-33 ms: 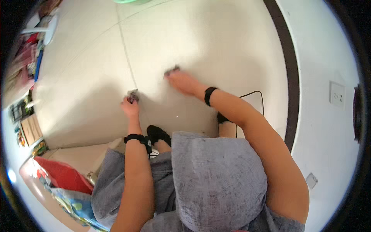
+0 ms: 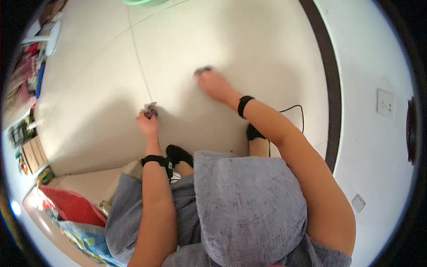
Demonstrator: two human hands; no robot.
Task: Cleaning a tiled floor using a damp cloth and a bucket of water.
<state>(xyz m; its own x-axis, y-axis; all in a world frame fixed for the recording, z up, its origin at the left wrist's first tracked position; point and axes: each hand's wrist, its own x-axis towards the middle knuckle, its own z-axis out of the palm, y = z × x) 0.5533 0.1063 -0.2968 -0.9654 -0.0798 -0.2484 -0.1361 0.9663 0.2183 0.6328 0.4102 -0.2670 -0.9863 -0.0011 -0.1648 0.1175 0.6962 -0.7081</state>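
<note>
On the pale floor, my left hand is closed round a small crumpled, cloth-like bundle in mottled dark purple and grey. Farther out and to the right, my right hand is blurred by motion. Its fingers press down on a second dark crumpled bundle, low at the floor, and only the far edge of that one shows past them. The exact kind of both bundles is too small to make out. Each wrist wears a black band.
The pale floor has a thin joint line and meets a dark border strip along the white wall with a socket. A green rim shows at the far edge. Left lie assorted items and a red cushion-like thing. A black cable loops near my right foot.
My right hand has slid a little farther away and to the right with its dark bundle. My left hand stays nearly in place on its bundle.
</note>
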